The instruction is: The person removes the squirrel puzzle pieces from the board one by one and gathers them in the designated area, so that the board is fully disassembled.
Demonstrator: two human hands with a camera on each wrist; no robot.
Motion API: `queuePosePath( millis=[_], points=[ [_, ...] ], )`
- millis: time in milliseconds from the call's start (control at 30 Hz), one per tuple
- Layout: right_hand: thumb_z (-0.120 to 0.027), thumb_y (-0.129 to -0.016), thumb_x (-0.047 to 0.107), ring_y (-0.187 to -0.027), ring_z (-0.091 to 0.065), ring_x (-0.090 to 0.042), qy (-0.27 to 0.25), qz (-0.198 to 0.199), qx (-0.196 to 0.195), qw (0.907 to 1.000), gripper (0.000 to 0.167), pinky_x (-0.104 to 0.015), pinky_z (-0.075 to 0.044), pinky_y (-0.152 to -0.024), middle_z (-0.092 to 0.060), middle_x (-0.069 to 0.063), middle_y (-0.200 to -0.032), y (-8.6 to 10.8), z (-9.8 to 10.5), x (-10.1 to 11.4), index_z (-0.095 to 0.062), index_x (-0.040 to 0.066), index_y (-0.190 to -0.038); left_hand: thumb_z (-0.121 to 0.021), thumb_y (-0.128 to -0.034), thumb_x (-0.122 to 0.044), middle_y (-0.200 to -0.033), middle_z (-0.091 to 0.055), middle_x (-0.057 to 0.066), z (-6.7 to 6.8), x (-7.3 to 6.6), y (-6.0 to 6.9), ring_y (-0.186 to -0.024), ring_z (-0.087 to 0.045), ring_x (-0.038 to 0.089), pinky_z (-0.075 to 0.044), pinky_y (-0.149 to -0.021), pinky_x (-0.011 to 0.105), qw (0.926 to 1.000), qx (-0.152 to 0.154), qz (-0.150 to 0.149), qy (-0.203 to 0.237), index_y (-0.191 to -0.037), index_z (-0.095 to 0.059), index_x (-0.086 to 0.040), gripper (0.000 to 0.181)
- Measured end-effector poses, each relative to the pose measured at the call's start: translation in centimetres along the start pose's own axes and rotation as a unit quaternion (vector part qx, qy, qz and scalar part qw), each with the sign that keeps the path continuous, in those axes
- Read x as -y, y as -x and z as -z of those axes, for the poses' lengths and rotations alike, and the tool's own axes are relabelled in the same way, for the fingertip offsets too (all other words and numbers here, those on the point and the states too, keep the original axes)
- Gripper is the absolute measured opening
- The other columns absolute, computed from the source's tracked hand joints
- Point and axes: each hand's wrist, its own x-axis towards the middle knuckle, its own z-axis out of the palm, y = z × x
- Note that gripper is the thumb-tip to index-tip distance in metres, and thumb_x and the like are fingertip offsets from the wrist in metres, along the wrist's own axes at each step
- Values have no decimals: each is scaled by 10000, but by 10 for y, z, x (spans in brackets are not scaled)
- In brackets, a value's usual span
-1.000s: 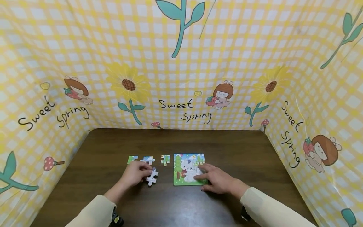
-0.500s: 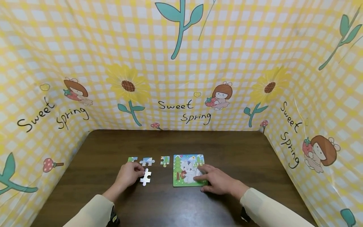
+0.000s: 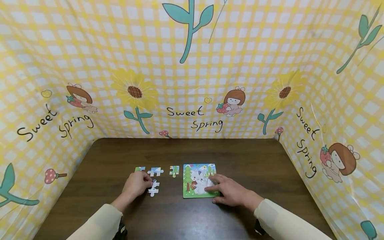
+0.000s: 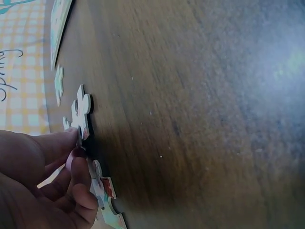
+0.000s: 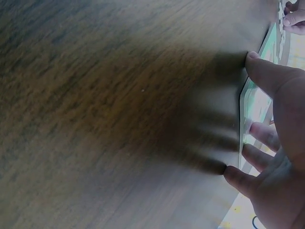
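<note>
On table (image 3: pixel 240 153): hands (image 3: pixel 135 184) (image 3: pixel 232 189) touch puzzle piece (image 3: pixel 154 190), picture board (image 3: pixel 195 169).

2 plain cream sleeves (image 3: pixel 96 222) are worn, with a black device (image 3: pixel 121 230) near each cuff (image 3: pixel 259 207).

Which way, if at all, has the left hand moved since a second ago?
Yes: the left hand, with its puzzle piece, shifted left, farther from the picture board in the head view.

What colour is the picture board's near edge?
Green; the head view shows the picture board best.
</note>
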Motion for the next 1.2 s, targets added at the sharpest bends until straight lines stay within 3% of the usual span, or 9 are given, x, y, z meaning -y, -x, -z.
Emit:
queuePosePath(
  millis=[300,433,533,700,800,1000,1200],
  points=[
    [-697,-963,453,-1502,-351,-321,124,-5,-3,9999,480,-551,-384,-1148,-393,-98,-1622,-2,1,2,-604,377,-1428,-805,-849,-144,-733,-685,-45,0,-2,0,-671,-566,141,-470,-621,342,9999,-114,-53,36,-802,-764,-133,63],
    [-684,-969,463,-1498,-358,-318,277,42,-33,9996,478,-553,-390,-1143,-386,-99,-1623,-2,0,2,-596,383,-1433,-800,-848,-145,-711,-667,-51,2,-12,0,-656,-562,117,-466,-618,329,9989,-314,-324,112,-802,-742,-145,73],
    [-677,-975,460,-1504,-350,-314,295,52,-46,9995,476,-558,-387,-1144,-370,-93,-1634,-1,0,3,-591,386,-1437,-786,-874,-144,-744,-676,-49,-1,-26,-3,-683,-580,95,-488,-650,322,9972,-322,-607,289,-852,-750,-136,43],
    [-689,-971,448,-1508,-344,-321,137,25,-129,9998,486,-565,-384,-1144,-353,-94,-1644,-1,-1,3,-587,382,-1442,-736,-930,-142,-844,-709,-46,-14,-55,-11,-749,-612,82,-517,-690,319,9920,6,-1007,758,-981,-772,-105,72],
    [-702,-962,449,-1499,-356,-329,-53,-56,-236,9997,497,-566,-393,-1135,-351,-102,-1644,1,-1,1,-593,366,-1440,-718,-944,-142,-863,-699,-42,-26,-74,-18,-711,-593,97,-510,-656,308,9897,210,-1090,904,-1003,-768,-106,85],
    [-712,-948,472,-1480,-377,-347,-267,-300,-350,9986,460,-569,-403,-1121,-354,-139,-1633,6,0,-5,-635,342,-1383,-700,-948,-142,-878,-688,-15,-50,-108,-28,-731,-591,128,-510,-678,324,9844,566,-1403,896,-1042,-760,-76,129],
    [-724,-941,462,-1487,-346,-402,-312,-140,-343,9988,501,-606,-389,-1117,-331,-232,-1623,15,-1,-9,-610,372,-1421,-689,-934,-139,-941,-727,12,-70,-133,-34,-835,-625,135,-535,-769,367,9769,779,-1822,804,-1059,-769,-67,165]
  ],
)
